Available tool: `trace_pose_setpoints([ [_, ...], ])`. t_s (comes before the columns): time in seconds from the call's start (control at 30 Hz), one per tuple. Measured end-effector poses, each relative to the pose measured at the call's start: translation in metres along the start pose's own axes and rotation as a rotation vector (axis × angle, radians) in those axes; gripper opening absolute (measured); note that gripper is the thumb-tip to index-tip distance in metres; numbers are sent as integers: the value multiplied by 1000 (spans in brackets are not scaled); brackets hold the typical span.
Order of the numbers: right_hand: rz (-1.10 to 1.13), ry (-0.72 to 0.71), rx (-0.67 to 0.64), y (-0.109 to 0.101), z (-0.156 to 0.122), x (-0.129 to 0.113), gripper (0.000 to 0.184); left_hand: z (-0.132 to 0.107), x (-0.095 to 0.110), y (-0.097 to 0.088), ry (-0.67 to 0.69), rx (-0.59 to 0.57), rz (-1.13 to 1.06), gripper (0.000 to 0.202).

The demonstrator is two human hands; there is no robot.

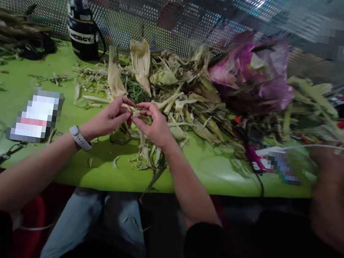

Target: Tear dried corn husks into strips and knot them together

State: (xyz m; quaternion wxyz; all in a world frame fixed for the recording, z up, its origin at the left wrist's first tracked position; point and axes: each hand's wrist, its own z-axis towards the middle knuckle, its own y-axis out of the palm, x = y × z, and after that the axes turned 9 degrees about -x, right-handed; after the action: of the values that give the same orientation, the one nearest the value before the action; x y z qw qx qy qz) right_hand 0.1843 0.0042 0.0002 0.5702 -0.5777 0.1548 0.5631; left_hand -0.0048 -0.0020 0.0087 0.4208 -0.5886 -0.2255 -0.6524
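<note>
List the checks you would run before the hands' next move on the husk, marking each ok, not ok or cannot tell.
1. Grip: left hand and right hand both pinch the husk strip, fingertips meeting: ok.
2. Strip's state at the pinch: hidden by the fingers: cannot tell.
3. Supply: husk pile lies just behind the hands on the green table: ok.
4. Spill risk: black bottle stands upright, well apart from the hands: ok.
5. Crowding: co-worker's hand is off to the right, apart: ok.
</note>
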Motion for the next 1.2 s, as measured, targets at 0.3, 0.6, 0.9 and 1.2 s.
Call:
trace_pose_setpoints([
  [0.3, 157, -9, 19, 5, 1, 5, 35, -2, -4, 0, 58, -81, 40, 24],
  [0.6, 230, -23, 152, 2, 2, 2, 31, -2, 4, 1, 32, -93, -54, 27],
  [0.9, 205, -3, 104, -8, 0, -1, 33, 0, 0, -6, -110, -88, 102, 23],
  [1.2, -42, -99, 59, -21, -3, -3, 14, -1, 1, -17, -98, -89, 60, 33],
])
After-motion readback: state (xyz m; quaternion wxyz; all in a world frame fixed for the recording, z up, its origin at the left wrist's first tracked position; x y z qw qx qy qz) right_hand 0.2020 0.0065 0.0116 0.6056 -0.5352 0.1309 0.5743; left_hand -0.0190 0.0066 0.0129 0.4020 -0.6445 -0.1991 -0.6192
